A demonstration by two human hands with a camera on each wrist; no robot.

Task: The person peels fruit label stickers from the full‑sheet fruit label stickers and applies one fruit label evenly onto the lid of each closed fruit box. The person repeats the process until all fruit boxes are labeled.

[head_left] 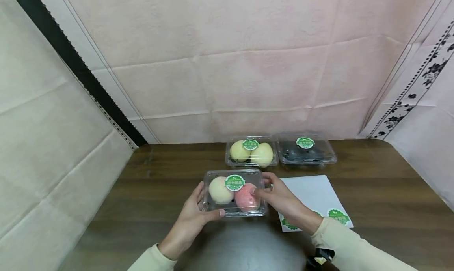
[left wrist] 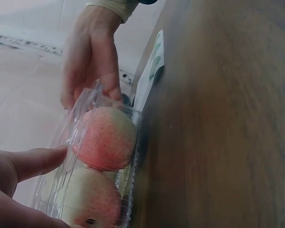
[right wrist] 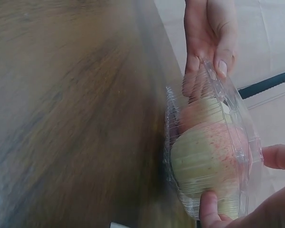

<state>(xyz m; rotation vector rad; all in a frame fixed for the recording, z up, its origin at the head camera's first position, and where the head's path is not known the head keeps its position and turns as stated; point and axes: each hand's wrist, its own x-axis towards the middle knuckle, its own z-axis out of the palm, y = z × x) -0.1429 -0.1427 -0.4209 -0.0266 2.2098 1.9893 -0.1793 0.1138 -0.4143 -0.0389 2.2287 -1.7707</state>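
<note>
Both hands hold a clear plastic clamshell box (head_left: pixel 235 213) above the front middle of the table. Inside sit two peaches, a pale one (head_left: pixel 220 190) and a pinker one (head_left: pixel 247 198). A round green-and-white sticker (head_left: pixel 234 182) lies on the lid. My left hand (head_left: pixel 193 219) grips the box's left side, thumb along the front edge. At the right side my right hand (head_left: pixel 283 198) grips it, thumb on the lid over the pink peach. The left wrist view shows the closed box (left wrist: pixel 135 114) tilted, with the peaches against its wall.
Behind stand two more stickered clamshell boxes, one with yellow-green fruit (head_left: pixel 261 154), the other (head_left: pixel 328 158) with dark contents. A white sheet of green stickers (head_left: pixel 308 186) lies on the wooden table (head_left: pixel 142 208), partly under my right forearm. Pale cloth (head_left: pixel 248 66) hangs around the table.
</note>
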